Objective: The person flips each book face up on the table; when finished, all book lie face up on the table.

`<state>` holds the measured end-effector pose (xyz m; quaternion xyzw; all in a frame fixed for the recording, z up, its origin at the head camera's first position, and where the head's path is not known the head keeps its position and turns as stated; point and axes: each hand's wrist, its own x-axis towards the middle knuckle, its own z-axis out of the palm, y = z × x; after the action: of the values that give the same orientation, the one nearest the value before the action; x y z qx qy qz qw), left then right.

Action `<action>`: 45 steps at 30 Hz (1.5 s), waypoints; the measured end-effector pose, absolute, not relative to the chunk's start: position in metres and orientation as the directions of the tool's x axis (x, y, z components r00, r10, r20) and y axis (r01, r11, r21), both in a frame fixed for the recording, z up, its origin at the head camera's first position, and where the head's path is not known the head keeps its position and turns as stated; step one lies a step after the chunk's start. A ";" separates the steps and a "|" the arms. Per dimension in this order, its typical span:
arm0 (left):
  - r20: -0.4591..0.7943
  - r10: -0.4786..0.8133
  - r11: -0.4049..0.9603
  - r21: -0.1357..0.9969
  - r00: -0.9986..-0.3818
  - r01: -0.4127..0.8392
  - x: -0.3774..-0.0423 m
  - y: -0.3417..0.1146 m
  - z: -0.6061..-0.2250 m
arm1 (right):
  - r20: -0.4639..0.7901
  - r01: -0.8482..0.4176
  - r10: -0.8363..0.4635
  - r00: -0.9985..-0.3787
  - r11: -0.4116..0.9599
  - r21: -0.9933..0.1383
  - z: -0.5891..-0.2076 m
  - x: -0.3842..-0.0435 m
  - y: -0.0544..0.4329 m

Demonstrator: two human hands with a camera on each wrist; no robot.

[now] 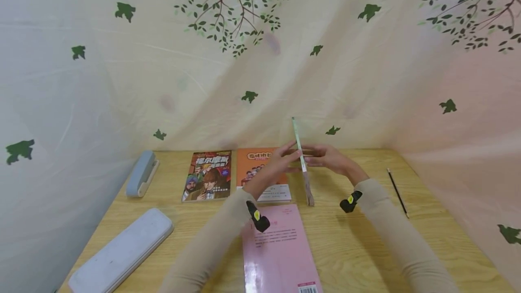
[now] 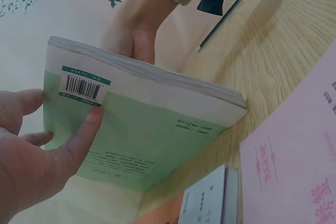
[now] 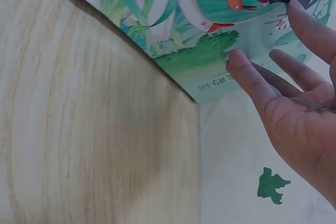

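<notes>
A thin green picture book (image 1: pixel 304 166) stands on edge, leaning slightly, seen nearly edge-on between both hands. My left hand (image 1: pixel 277 164) holds it from the left; in the left wrist view the thumb lies by the barcode on its pale green back cover (image 2: pixel 126 140), and the other fingertips pass out of sight behind the edge. On the opposite side, my right hand (image 1: pixel 331 161) has its fingers spread at the illustrated front cover (image 3: pixel 210 51), which shows birds and green plants. A pink book (image 1: pixel 277 248) lies flat nearer me.
Left of the hands lie an orange-covered book (image 1: pixel 254 166) and a comic-style book (image 1: pixel 207 175). A blue-grey stapler (image 1: pixel 140 173) and a white case (image 1: pixel 122 250) are at the table's left side. A dark pencil (image 1: pixel 397 192) lies at the right. Printed cloth (image 1: pixel 203 80) hangs behind the table.
</notes>
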<state>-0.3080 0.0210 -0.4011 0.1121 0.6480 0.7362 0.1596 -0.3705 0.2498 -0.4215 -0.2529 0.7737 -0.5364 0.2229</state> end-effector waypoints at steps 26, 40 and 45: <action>-0.046 0.436 -0.027 0.998 -0.899 -0.064 -0.310 -0.024 -0.399 | -0.094 -0.192 -0.624 -0.776 0.376 -0.907 -0.443 -0.376 0.238; -0.092 0.401 0.007 0.995 -0.911 -0.097 -0.309 -0.042 -0.403 | -0.169 -0.150 -0.556 -0.814 0.482 -0.863 -0.446 -0.370 0.231; -0.093 0.399 0.002 0.995 -0.912 -0.101 -0.309 -0.048 -0.408 | -0.172 -0.154 -0.545 -0.820 0.500 -0.852 -0.448 -0.370 0.231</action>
<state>-0.3094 -0.0480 -0.4079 0.1088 0.6847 0.6981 0.1788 -0.3702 0.2306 -0.4478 -0.2084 0.8388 -0.4545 0.2154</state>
